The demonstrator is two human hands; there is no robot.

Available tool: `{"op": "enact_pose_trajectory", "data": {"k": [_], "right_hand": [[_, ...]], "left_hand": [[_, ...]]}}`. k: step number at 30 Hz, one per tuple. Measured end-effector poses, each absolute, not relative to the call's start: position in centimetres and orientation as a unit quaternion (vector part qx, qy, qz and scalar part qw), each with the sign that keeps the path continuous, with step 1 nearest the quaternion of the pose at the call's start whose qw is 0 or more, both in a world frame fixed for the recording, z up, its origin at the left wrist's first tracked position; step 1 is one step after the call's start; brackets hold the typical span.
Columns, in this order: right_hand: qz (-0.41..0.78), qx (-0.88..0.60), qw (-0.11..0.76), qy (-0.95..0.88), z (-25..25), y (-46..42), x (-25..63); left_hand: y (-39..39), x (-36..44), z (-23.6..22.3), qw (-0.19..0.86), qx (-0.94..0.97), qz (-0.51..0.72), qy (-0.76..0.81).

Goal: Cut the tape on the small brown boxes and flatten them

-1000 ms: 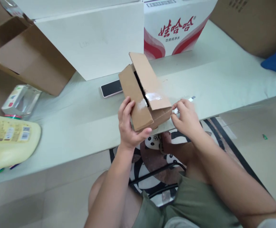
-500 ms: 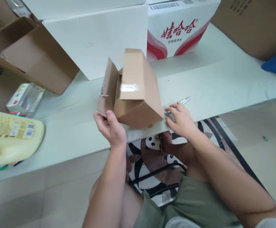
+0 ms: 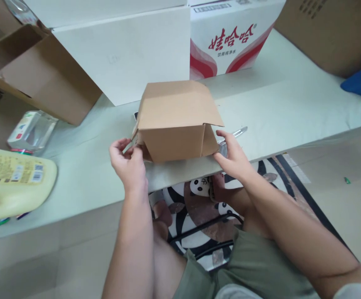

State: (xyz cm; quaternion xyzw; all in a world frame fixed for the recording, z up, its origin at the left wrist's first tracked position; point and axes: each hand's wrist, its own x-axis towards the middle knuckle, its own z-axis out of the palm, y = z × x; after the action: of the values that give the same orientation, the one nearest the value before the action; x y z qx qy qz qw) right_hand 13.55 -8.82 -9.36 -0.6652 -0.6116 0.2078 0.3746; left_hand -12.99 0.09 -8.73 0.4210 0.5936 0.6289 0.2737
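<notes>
Presently, a plain tan cardboard box (image 3: pixel 179 104), end flaps splaying, is sitting at the near side of the table (image 3: pixel 84 162). Left hand (image 3: pixel 130 168): fingers are pinching its left end. Right hand (image 3: pixel 235 158): fingers are spreading, thumb touching its right flap.

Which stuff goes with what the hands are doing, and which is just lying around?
Part of the job:
small brown cardboard box, with the left hand at its left end and the right hand at its right
probably the slim cutter-like tool by the right hand

Just around:
yellow jug
clear plastic bottle
white-and-red water carton
plain white box
</notes>
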Motion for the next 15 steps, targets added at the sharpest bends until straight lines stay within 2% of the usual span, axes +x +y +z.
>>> {"op": "enact_pose_trajectory", "data": {"k": [5, 11, 15], "right_hand": [[0.231, -0.599, 0.397, -0.656, -9.1, -8.7, 13.5], [0.302, -0.575, 0.447, -0.615, -8.9, -8.4, 12.5], [0.339, -0.564, 0.477, -0.583, -9.4, -8.1, 12.1]], "left_hand": [[0.1, -13.3, -9.4, 0.263, 0.501, 0.562, 0.603], [-0.1, -12.5, -9.6, 0.333, 0.466, 0.634, 0.52], [-0.1, -12.7, -10.2, 0.376, 0.528, 0.615, 0.448]]}}
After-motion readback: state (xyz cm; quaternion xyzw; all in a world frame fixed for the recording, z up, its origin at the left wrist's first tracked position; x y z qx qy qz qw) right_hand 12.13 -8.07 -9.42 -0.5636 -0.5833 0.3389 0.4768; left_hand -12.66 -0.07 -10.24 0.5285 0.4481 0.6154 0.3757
